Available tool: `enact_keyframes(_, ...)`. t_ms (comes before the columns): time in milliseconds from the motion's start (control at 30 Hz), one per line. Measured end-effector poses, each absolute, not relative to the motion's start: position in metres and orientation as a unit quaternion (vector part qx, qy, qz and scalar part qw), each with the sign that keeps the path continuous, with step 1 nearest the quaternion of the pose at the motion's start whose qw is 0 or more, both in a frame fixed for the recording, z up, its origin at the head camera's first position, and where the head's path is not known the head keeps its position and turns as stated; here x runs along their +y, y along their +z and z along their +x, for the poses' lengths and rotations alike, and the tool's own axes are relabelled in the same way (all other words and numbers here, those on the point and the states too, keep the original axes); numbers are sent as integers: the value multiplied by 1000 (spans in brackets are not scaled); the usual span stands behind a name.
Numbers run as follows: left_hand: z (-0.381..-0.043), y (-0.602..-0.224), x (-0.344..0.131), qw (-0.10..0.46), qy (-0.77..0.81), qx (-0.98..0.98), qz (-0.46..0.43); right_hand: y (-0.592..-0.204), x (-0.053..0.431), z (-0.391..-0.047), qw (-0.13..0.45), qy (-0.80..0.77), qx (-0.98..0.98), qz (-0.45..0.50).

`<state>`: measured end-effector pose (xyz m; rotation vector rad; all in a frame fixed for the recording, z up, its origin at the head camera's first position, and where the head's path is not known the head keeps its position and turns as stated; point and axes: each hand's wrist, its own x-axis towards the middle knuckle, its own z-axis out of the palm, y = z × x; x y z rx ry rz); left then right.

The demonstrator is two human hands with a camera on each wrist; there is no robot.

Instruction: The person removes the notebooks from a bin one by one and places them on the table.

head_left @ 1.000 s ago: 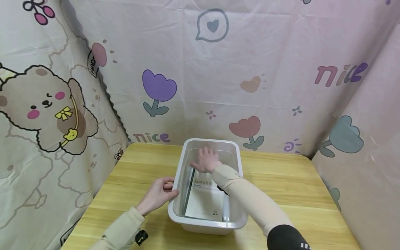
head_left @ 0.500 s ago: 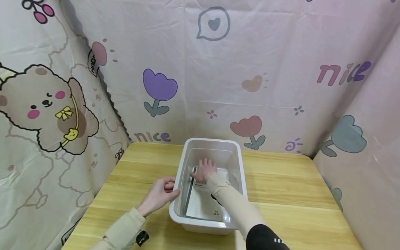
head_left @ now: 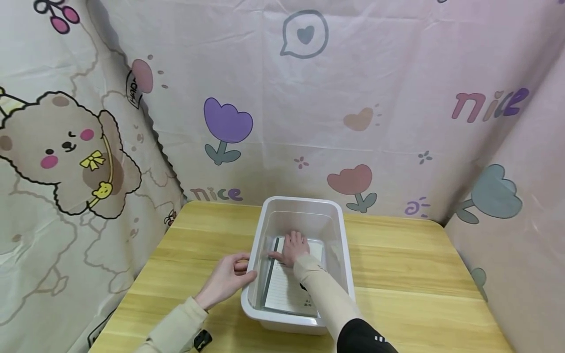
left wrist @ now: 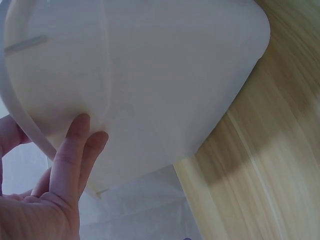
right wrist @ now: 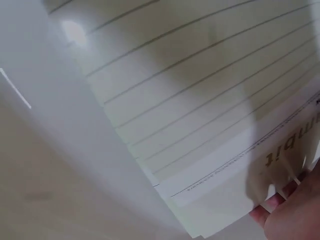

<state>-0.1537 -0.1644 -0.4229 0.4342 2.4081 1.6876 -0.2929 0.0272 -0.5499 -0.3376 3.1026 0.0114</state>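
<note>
A white plastic bin (head_left: 304, 319) stands on the table, and a lined notebook (head_left: 289, 289) with a dark spine strip on its left lies flat in its bottom. My left hand (head_left: 227, 278) pinches the bin's left rim, thumb over the edge and fingers against the outer wall (left wrist: 150, 90), as the left wrist view shows. Inside the bin my right hand (head_left: 295, 249) rests on the notebook's far part with fingers spread forward and thumb out to the left. In the right wrist view fingertips (right wrist: 260, 215) lie at the notebook's (right wrist: 200, 90) edge, by the printed lettering.
The wooden table (head_left: 397, 284) extends on both sides of the bin. A printed curtain (head_left: 282, 98) hangs right behind the table's far edge, with more cloth at the left and right sides.
My right hand has come down from above the notebook's far end onto it, and the right forearm has swung left. My left hand keeps its hold on the rim.
</note>
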Motion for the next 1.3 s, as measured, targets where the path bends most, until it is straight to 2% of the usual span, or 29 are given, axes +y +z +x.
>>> enact_keyframes(367,-151,-423,-163,89,569,806,137,-552,31,-292,0,13,992,-126)
enact_keyframes(867,-152,-423,-163,83,565,810,131,-529,26,-289,0,67,988,-136)
enact_keyframes(1300,-151,-423,-163,91,572,805,127,-541,29,-301,-6,64,988,-138)
